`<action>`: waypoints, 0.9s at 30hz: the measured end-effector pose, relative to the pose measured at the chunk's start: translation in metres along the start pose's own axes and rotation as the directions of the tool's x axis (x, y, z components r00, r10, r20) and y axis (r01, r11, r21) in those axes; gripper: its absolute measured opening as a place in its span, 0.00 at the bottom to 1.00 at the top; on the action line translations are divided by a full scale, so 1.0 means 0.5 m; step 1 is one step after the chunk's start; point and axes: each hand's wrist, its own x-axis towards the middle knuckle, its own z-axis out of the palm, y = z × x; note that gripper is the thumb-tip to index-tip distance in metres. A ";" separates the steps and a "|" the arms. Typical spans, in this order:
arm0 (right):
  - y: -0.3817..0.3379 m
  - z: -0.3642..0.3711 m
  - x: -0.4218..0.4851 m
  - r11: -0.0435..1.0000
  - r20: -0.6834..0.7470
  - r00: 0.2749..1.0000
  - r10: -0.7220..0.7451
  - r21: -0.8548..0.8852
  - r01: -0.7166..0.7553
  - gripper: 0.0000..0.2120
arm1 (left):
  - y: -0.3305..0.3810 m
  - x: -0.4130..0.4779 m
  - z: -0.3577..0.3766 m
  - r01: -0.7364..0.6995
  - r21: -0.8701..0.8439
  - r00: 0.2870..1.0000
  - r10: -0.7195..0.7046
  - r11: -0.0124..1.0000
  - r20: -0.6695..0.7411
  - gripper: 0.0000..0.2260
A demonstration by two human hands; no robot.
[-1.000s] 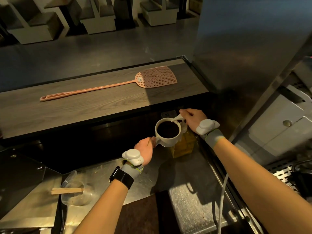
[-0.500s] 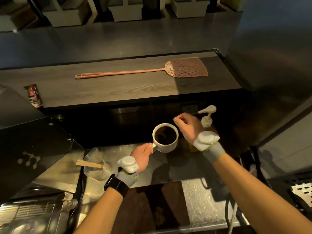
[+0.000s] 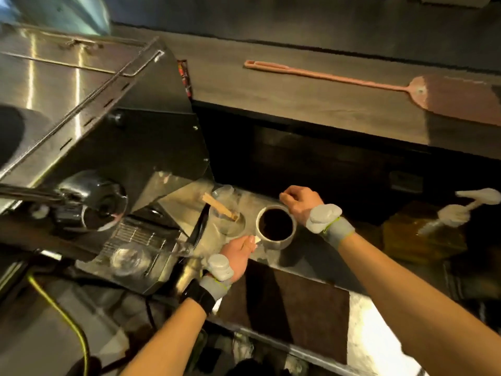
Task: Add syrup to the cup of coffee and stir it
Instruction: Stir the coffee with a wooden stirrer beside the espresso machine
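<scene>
A white cup of dark coffee [image 3: 276, 228] sits low over the steel counter [image 3: 306, 260]; whether it rests on it I cannot tell. My left hand [image 3: 238, 255] grips its handle at the near left. My right hand [image 3: 300, 202] hovers just behind the cup's far rim, fingers curled loosely, holding nothing I can see. The yellow syrup bottle [image 3: 423, 234] with a white pump [image 3: 477, 198] stands far to the right, apart from both hands. A clear glass [image 3: 227, 221] with wooden stir sticks [image 3: 220, 207] stands just left of the cup.
The espresso machine [image 3: 108, 137] fills the left, with a drip tray [image 3: 135, 240] and an empty glass [image 3: 129, 257] on it. A pink fly swatter [image 3: 379, 88] lies on the raised wooden ledge [image 3: 298, 104]. A dark mat [image 3: 292, 302] lies near me.
My right hand left the syrup pump and came to the cup's far rim. My left hand carried the cup leftward toward the glass of stir sticks. My head turned left.
</scene>
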 end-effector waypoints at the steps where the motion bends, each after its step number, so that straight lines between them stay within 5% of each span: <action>1: -0.012 0.017 0.012 1.000 0.037 0.999 -0.004 -0.029 0.005 0.15 | -0.016 -0.004 -0.006 0.025 -0.011 1.000 -0.025 1.000 -0.013 0.18; 18: -0.157 0.215 0.182 0.941 0.293 0.956 -0.008 -0.321 0.107 0.17 | -0.197 -0.021 -0.016 0.333 -0.280 0.912 -0.383 0.900 -0.147 0.16; 27: -0.185 0.277 0.230 0.867 0.334 0.943 -0.011 -0.467 0.175 0.18 | -0.183 -0.003 -0.043 0.398 -0.018 0.917 -0.398 0.917 -0.027 0.17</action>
